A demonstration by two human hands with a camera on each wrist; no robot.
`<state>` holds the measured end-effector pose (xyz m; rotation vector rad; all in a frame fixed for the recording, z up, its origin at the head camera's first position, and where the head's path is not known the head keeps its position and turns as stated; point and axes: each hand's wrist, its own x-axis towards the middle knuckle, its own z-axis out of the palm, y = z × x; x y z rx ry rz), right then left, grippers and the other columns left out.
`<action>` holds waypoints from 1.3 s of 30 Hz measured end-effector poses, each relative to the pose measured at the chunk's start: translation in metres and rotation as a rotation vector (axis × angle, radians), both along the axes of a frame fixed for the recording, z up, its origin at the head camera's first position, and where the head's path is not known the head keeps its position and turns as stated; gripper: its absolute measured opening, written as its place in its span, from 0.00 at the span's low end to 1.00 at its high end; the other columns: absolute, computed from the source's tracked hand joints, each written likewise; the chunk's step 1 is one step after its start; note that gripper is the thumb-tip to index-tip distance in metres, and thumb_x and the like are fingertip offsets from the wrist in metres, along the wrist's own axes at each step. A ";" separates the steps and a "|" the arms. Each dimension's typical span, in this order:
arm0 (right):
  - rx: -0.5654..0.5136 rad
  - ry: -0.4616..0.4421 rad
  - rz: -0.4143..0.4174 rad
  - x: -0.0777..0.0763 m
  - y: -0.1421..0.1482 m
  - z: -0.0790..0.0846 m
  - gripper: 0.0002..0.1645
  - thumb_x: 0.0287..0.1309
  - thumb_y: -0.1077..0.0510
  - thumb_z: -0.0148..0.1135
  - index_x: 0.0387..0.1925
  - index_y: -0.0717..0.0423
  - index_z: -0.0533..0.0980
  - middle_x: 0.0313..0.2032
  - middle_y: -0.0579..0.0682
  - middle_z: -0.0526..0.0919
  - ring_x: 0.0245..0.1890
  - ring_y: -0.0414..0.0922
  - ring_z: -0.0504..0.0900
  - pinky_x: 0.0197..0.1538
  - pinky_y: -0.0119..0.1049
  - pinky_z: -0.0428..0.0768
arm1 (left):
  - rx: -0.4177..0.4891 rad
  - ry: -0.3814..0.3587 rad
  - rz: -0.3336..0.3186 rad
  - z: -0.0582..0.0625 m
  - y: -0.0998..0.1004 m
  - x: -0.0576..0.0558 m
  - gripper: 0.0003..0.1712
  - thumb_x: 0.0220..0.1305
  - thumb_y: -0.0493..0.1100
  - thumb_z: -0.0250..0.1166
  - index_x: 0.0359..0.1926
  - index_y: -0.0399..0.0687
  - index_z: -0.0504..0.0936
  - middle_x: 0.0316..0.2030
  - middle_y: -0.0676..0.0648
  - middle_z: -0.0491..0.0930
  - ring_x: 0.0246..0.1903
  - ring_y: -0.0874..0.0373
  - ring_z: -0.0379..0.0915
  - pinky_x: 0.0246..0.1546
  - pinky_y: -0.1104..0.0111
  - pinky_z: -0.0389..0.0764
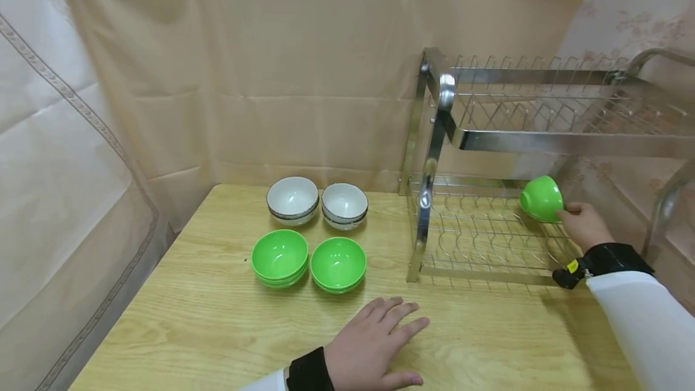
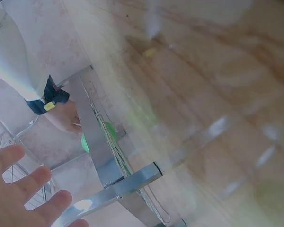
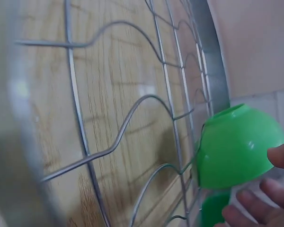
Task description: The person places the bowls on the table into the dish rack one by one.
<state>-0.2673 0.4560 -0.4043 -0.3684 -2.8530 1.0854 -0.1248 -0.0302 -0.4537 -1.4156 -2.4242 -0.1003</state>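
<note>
Beige cloth (image 1: 315, 71) with fold creases hangs behind a wood-grain surface (image 1: 179, 312), joined on the left by a paler drape (image 1: 43, 155) with a patterned strip, and on the far right by a floral-printed sheet (image 1: 641, 23). On the right side stands a two-tier metal dish rack (image 1: 543, 140). One green bowl (image 1: 543, 199) sits tipped on its side among the wires of the lower tier, toward the right, its foot turned left. Of the two hands, the right hand (image 1: 586, 225) is at this bowl's rim on its right side; in the right wrist view the thumb overlaps the bowl's outer wall and the other fingers lie apart from it, so I cannot tell whether it is grasped or released. The left hand (image 1: 369, 343) is spread over the near part of the surface, holding nothing. Left of the rack, four stacks stand upright in two rows: a left white stack (image 1: 293, 199) and a right white stack (image 1: 344, 204) on the far side, a left green stack (image 1: 279, 257) and a right green stack (image 1: 338, 264) nearer. Black bands circle both wrists below white sleeves.
</note>
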 end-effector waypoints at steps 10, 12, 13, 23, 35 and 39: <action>0.118 0.096 0.129 0.038 -0.041 0.023 0.48 0.75 0.44 0.41 0.69 0.83 0.40 0.63 0.86 0.51 0.60 0.81 0.57 0.56 0.74 0.61 | 0.033 -0.117 0.067 0.012 -0.013 0.000 0.45 0.67 0.75 0.47 0.76 0.59 0.55 0.74 0.47 0.57 0.71 0.48 0.55 0.70 0.52 0.60; 0.145 0.126 0.169 0.049 -0.057 0.026 0.48 0.75 0.43 0.44 0.70 0.81 0.42 0.63 0.86 0.51 0.61 0.80 0.56 0.56 0.75 0.61 | 0.040 -0.107 0.084 0.013 -0.017 -0.001 0.45 0.66 0.74 0.49 0.76 0.58 0.57 0.74 0.47 0.57 0.71 0.48 0.56 0.70 0.53 0.59; 0.150 0.143 0.195 0.056 -0.067 0.026 0.48 0.75 0.43 0.45 0.70 0.81 0.42 0.63 0.86 0.51 0.61 0.80 0.56 0.56 0.75 0.61 | 0.045 -0.101 0.092 0.014 -0.018 -0.002 0.45 0.66 0.74 0.50 0.76 0.58 0.58 0.73 0.47 0.57 0.71 0.48 0.56 0.70 0.53 0.59; 0.367 0.319 0.386 0.134 -0.168 0.004 0.49 0.63 0.36 0.61 0.69 0.67 0.60 0.67 0.71 0.61 0.66 0.70 0.58 0.63 0.70 0.57 | 0.093 -0.069 0.144 0.016 -0.035 0.001 0.44 0.66 0.72 0.53 0.75 0.56 0.61 0.72 0.45 0.60 0.70 0.46 0.57 0.69 0.52 0.61; 0.531 0.519 0.554 0.169 -0.202 -0.031 0.46 0.50 0.38 0.73 0.64 0.57 0.68 0.65 0.57 0.68 0.67 0.58 0.63 0.75 0.49 0.46 | 0.102 -0.124 0.192 0.010 -0.043 -0.002 0.42 0.68 0.71 0.51 0.75 0.56 0.60 0.73 0.46 0.60 0.70 0.47 0.56 0.68 0.51 0.61; 0.559 0.555 0.569 0.173 -0.202 -0.035 0.46 0.48 0.38 0.74 0.63 0.57 0.69 0.64 0.58 0.69 0.66 0.57 0.65 0.76 0.44 0.41 | 0.106 -0.128 0.258 0.006 -0.048 -0.016 0.40 0.69 0.68 0.53 0.73 0.54 0.63 0.71 0.46 0.62 0.69 0.47 0.59 0.68 0.52 0.62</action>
